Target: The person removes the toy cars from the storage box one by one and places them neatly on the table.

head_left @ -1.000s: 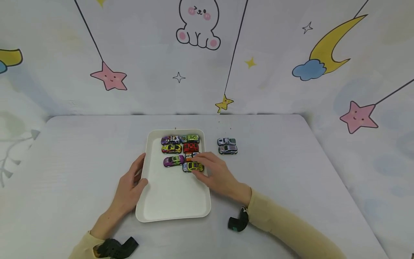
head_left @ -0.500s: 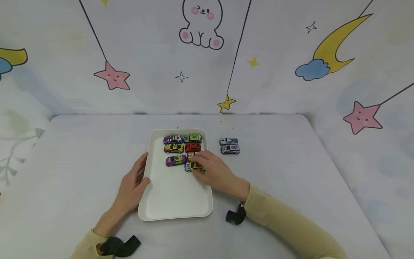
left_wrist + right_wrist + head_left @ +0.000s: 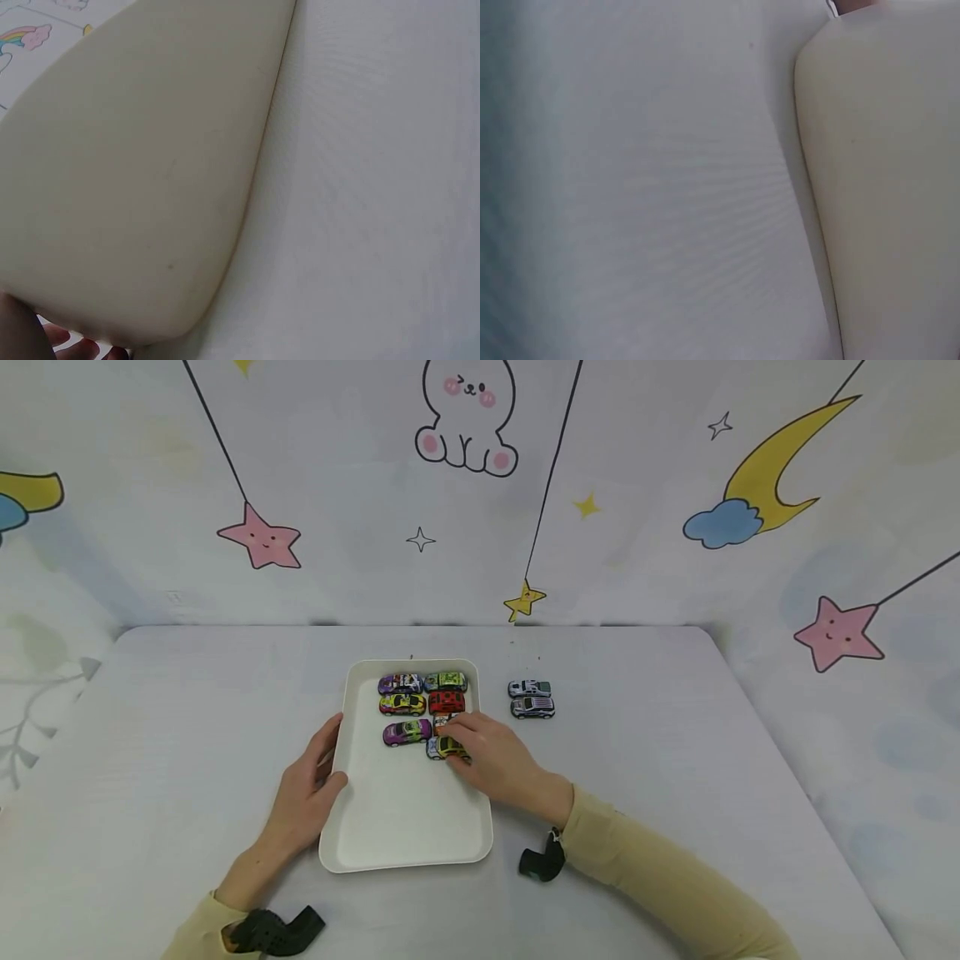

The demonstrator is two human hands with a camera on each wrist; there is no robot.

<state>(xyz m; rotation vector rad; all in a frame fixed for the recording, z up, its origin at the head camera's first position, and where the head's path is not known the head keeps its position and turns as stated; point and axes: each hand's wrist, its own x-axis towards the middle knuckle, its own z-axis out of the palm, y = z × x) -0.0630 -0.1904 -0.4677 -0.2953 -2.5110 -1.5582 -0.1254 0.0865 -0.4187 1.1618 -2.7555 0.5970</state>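
Observation:
A white tray [image 3: 408, 827] lies on the table with several small toy cars in its far half. At its left side my left hand [image 3: 296, 802] grips the wall, thumb over the rim and fingers outside. My right hand [image 3: 502, 764] reaches over the right rim and pinches a yellow toy car [image 3: 442, 748], thumb on the near side. The fingers partly cover that car and an orange toy car [image 3: 441, 722] just beyond it. A purple toy car [image 3: 407, 732] sits to their left. Tray underside [image 3: 150, 165] fills much of the left wrist view.
Behind these stand a yellow-red car [image 3: 402, 704], a red car [image 3: 447, 702], a purple-white car [image 3: 401, 683] and a green car [image 3: 446, 681]. Right of the tray, a silver car [image 3: 529, 688] and a grey car [image 3: 532, 707] stand on the white table [image 3: 637, 735].
The right wrist has shifted slightly left, and its fingers cover more of the yellow car's right end. My left hand and the tray stay put; the head view has shifted a little.

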